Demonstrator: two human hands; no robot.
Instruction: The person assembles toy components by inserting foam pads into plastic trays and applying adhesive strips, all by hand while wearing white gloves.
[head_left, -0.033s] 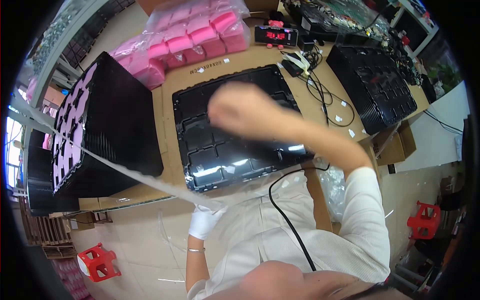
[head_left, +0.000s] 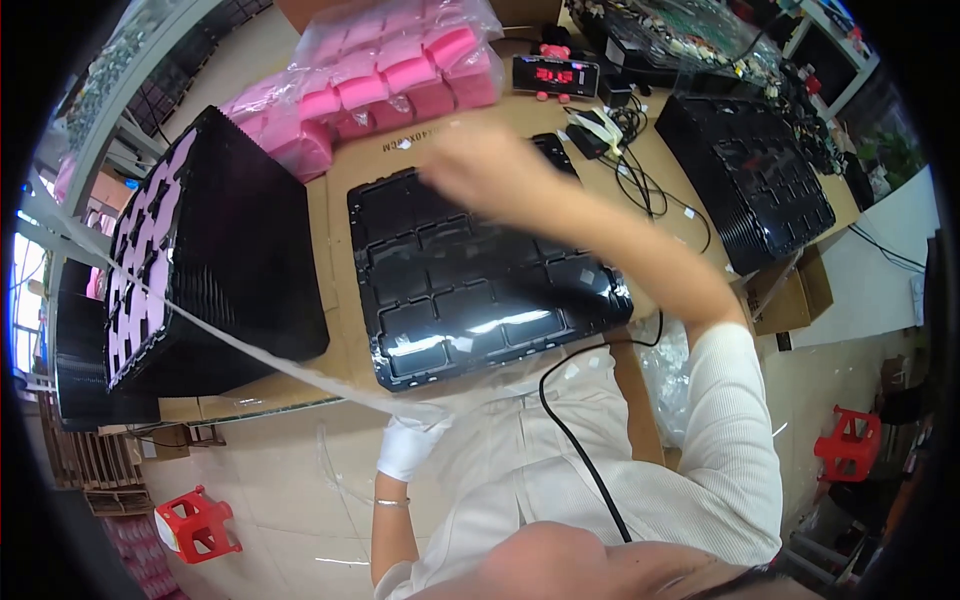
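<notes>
the right arm is bent at the elbow, its bare forearm slanting forward and leftward. the right hand is blurred, its pose too smeared to tell. the left hand, gloved in white, sits low beside the torso, the left forearm behind it.

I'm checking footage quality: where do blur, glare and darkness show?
In the head view, the right hand is smeared by motion blur; there too, glare streaks the black tray along its near side, and the fisheye picture's corners go black.
</notes>
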